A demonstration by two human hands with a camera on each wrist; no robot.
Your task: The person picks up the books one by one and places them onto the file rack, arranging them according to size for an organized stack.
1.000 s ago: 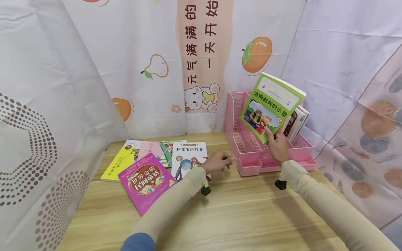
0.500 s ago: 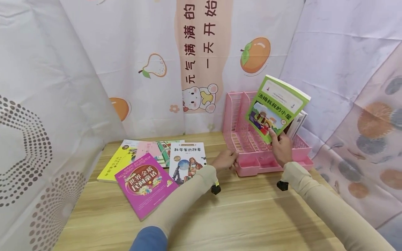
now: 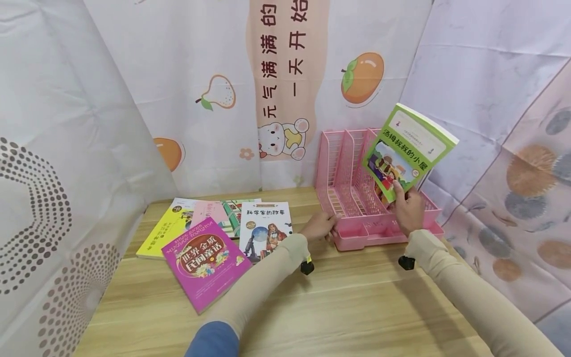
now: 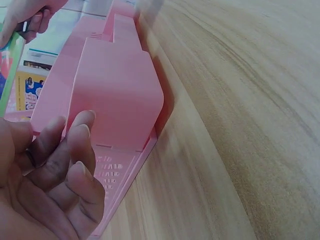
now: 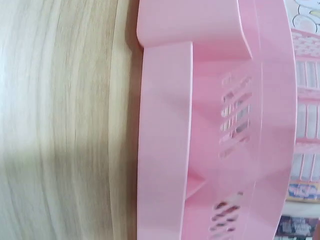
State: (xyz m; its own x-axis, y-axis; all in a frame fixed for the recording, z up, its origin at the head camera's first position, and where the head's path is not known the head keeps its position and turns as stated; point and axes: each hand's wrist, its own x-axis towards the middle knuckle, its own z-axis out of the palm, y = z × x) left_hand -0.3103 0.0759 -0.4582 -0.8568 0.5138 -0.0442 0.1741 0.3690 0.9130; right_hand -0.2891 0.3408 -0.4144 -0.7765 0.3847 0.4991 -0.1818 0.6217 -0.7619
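My right hand [image 3: 409, 209] holds a green-covered book [image 3: 412, 141] by its lower edge, thumb on the front cover. The book is tilted, above the right part of a pink book rack [image 3: 352, 234]. At the rack's front left corner my left hand [image 3: 318, 227] pinches the rim between thumb and index finger, its other fingers loosely curled, as the left wrist view shows. That view also has the rack's front bin [image 4: 117, 90] and part of the green book [image 4: 11, 70]. The right wrist view is filled by the rack's front [image 5: 162, 125]; the right hand is almost wholly out of it.
On the table's left lie a purple book [image 3: 207, 263], a yellow book [image 3: 162, 230], a pink-and-green one [image 3: 229, 213] and a white book [image 3: 266, 228], partly overlapping. Books in the rack's right slots are mostly hidden behind the green book. Fabric curtains [image 3: 214, 163] hang close behind the table.
My left hand has moved right, from beside the rack onto its front left corner. The right hand has carried the green book to the right across the rack.
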